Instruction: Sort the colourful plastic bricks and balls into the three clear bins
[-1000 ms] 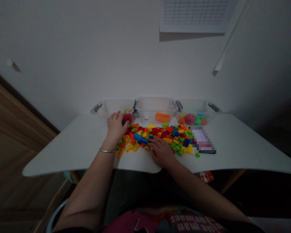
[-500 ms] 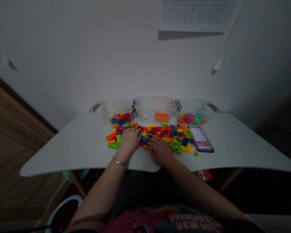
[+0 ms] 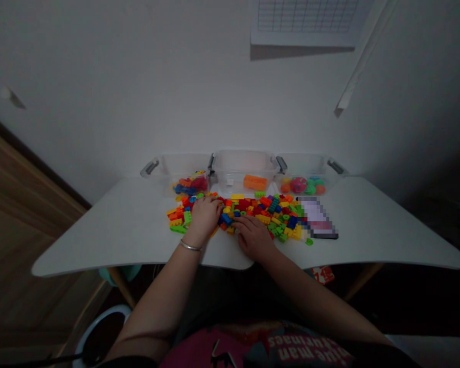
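A low heap of mixed toy building blocks [image 3: 241, 207] in red, yellow, green, blue and orange spreads across the white table [image 3: 130, 225]. My left hand [image 3: 206, 214], a silver bangle on its wrist, rests palm down on the heap's left part. Its fingers reach over the blocks with the tips partly sunk among them. On the near side, my right hand [image 3: 255, 237] lies with fingers stretched leftward over the blocks. A blue block [image 3: 226, 219] sits between the two hands. I see nothing held in either hand.
Along the wall stand three clear bins: the left bin [image 3: 186, 166] with colourful toys, the middle bin [image 3: 243, 161] with an orange piece [image 3: 255, 182], the right bin [image 3: 302, 166] with coloured balls. A blurred phone-like device [image 3: 318, 217] lies right of the heap.
My left hand has shifted slightly over the blocks, its fingers a little farther into the heap. My right hand stays nearly in place.
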The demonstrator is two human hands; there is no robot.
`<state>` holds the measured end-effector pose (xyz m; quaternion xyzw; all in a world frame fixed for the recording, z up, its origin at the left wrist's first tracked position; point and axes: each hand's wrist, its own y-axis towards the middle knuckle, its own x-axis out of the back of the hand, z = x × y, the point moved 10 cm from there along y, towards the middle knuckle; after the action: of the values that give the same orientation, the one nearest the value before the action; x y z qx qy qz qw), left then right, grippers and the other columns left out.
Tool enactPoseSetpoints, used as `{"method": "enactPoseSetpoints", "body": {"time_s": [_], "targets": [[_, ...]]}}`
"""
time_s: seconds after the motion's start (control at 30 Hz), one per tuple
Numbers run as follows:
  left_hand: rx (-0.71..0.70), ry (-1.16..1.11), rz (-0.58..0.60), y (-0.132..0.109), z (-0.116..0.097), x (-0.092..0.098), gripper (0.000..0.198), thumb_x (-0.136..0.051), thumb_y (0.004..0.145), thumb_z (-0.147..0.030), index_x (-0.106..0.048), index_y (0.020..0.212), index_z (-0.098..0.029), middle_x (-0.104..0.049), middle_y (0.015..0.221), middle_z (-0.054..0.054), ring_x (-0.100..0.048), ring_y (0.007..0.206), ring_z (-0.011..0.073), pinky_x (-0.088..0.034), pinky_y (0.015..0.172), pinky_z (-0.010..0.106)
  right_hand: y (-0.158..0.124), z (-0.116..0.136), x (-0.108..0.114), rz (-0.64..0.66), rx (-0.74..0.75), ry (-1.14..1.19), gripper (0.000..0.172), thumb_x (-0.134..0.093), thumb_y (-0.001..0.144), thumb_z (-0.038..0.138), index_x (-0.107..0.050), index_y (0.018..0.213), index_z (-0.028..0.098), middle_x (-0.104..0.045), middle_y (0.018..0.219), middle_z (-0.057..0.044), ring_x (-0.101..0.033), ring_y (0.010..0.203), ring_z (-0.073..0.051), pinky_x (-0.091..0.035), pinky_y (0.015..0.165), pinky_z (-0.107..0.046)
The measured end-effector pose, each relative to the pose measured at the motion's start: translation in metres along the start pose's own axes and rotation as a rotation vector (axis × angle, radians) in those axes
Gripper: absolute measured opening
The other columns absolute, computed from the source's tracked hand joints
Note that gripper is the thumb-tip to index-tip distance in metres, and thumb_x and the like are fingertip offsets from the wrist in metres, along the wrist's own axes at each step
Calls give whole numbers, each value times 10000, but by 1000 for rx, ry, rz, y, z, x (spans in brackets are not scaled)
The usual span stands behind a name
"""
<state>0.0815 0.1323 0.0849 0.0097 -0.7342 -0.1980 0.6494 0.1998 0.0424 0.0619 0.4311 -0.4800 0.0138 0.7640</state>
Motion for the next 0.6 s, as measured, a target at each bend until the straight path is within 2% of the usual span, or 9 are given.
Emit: {"method": "enactPoseSetpoints", "body": {"time_s": [0.17, 0.47, 0.6], "targets": [[28, 11, -26, 3, 2, 5, 343, -489, 954, -373, -730, 1144, -219, -690, 1179, 98, -557, 1103, 285, -413, 970, 417, 0, 1, 0, -2, 7, 0, 367, -531, 839, 97, -671, 1173, 155, -686, 1240, -93, -582, 1142, -268, -480, 1033, -457], [60, 66, -24, 5, -3, 12, 367, -452, 949, -373, -742, 1119, -226, -702, 1142, 106, -575, 1073, 303, -404, 944, 439, 0, 1, 0, 8, 9, 3, 366, -525, 844, 98, -674, 1174, 148, -683, 1245, -100, -580, 1153, -267, -474, 1047, -456], [47, 107, -4, 4, -5, 8, 355, -452, 946, -358, -748, 1084, -217, -708, 1120, 113, -582, 1076, 309, -399, 943, 454, 0, -1, -2, 10, -3, 7, 369, -530, 843, 102, -672, 1181, 150, -680, 1247, -105, -576, 1158, -266, -470, 1050, -462]]}}
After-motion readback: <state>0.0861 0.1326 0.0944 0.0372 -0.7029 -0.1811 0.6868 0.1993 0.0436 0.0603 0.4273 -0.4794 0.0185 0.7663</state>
